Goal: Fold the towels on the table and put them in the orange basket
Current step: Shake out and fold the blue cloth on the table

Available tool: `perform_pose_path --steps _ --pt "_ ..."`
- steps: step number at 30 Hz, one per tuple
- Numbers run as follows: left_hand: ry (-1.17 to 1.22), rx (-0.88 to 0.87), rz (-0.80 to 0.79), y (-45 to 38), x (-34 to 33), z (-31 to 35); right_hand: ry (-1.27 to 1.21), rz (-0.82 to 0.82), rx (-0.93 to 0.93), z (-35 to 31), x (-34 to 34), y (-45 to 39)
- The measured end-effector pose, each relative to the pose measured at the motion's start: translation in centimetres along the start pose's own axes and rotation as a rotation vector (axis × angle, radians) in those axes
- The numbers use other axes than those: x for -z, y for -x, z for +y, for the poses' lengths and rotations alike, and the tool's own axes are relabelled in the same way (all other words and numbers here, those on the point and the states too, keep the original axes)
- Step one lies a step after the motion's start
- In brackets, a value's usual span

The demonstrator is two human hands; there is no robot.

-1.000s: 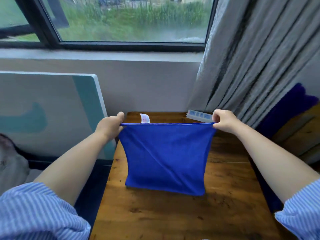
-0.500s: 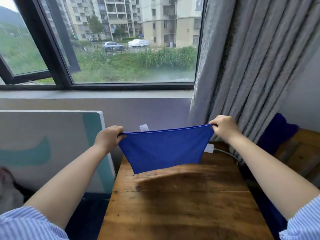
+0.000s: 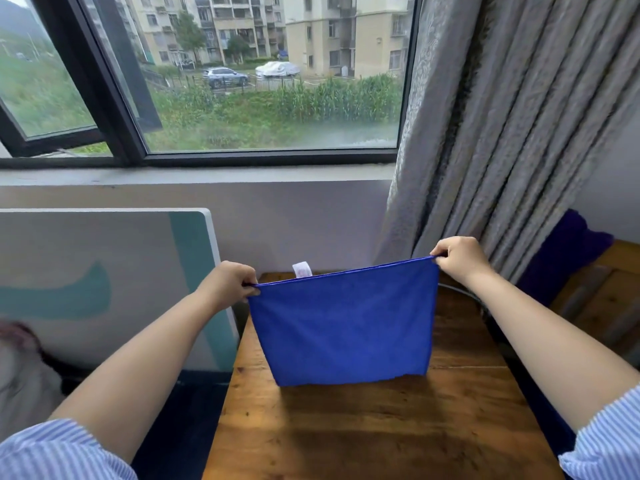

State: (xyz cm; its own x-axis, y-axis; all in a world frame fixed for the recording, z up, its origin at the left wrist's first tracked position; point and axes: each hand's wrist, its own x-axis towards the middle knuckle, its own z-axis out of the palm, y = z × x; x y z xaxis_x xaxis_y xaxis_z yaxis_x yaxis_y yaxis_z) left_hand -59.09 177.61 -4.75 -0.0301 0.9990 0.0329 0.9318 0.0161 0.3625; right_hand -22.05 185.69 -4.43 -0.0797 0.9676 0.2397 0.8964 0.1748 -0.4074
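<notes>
My left hand [image 3: 227, 284] and right hand [image 3: 459, 256] each pinch a top corner of the blue towel [image 3: 343, 323], stretching it taut so it hangs flat for folding. It hangs above the wooden table [image 3: 363, 431], long axis sideways, right corner higher, white tag [image 3: 302, 270] up.

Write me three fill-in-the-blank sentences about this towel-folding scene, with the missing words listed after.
1. The towel held up over the table is ____ in colour.
2. The left hand and the right hand each pinch a top ____ of the towel.
3. A small white ____ sticks up from the towel's top edge.

Missing words: blue; corner; label
</notes>
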Motion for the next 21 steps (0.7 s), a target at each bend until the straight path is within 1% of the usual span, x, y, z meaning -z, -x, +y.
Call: perform_pose_path --steps 1,2,3,4,6,7,8,10,11,12,14,18,21 --pt "-0.037 0.021 -0.004 -0.2 0.0 -0.1 0.04 -0.042 -0.01 -0.2 -0.2 -0.2" --pt "-0.073 0.041 0.036 -0.5 0.1 0.0 0.07 -0.05 -0.016 -0.5 -0.1 -0.5" --pt "-0.1 0.057 0.125 -0.9 0.4 0.3 0.079 -0.003 -0.021 -1.1 0.2 -0.9" --pt "-0.098 0.064 0.253 -1.4 0.8 0.7 0.053 0.104 -0.015 -1.7 0.6 -1.4" --pt "-0.013 0.04 0.525 -2.7 1.8 1.4 -0.061 0.393 0.024 -2.9 1.6 -2.5" --pt "0.014 0.044 0.568 -3.3 2.2 1.7 -0.095 0.45 0.04 -3.2 2.0 -2.8" --pt "-0.031 0.067 0.5 -3.8 2.4 1.7 -0.05 0.375 0.043 -3.4 2.1 -3.2" --pt "-0.215 0.134 0.239 -4.1 2.2 1.3 0.174 0.003 -0.003 -3.2 1.3 -2.9" --pt "-0.252 0.159 0.17 -4.1 2.0 1.0 0.248 -0.104 -0.04 -2.9 0.8 -2.7" --pt "-0.255 0.169 0.141 -4.2 1.9 0.8 0.271 -0.126 -0.065 -2.8 0.5 -2.5" --pt "-0.218 0.165 0.145 -4.4 1.6 0.8 0.213 -0.061 -0.119 -3.0 0.2 -2.7" --pt "-0.04 0.218 0.276 -5.8 1.6 1.1 -0.029 0.082 -0.231 -3.8 -0.2 -4.3" --pt "0.028 0.271 0.351 -7.4 1.8 1.3 -0.125 0.132 -0.239 -4.4 -0.5 -6.2"
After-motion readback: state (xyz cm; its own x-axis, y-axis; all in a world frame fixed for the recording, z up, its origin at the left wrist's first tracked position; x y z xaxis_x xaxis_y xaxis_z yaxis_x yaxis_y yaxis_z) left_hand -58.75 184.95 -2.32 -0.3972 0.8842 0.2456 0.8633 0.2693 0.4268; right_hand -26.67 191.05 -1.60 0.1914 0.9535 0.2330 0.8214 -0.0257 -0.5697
